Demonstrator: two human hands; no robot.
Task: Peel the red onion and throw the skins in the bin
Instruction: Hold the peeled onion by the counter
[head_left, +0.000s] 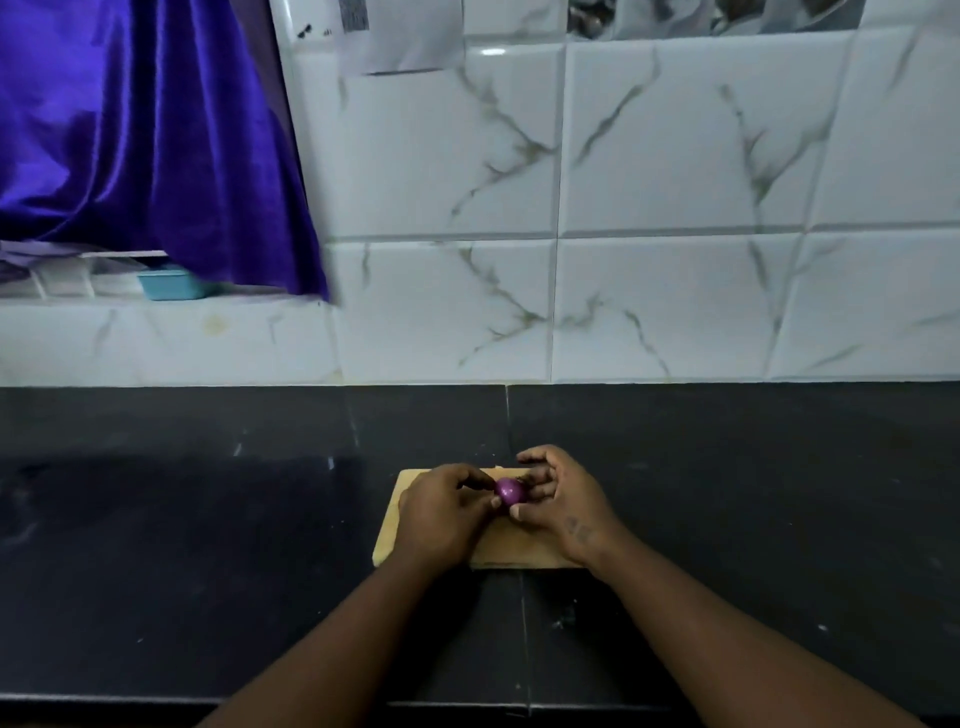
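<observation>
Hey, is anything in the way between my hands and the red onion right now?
Nothing visible. The left hand and right hand both already hold the red onion, fingers directly on it, over the wooden board.

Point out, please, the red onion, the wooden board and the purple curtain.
red onion (509, 491): head view, its shiny top.
wooden board (387, 543): head view, bare left part.
purple curtain (130, 130): head view, middle folds.

Home kitchen: marbled wall tiles (675, 156), black counter (156, 519) (wooden chopping board (519, 551)).
</observation>
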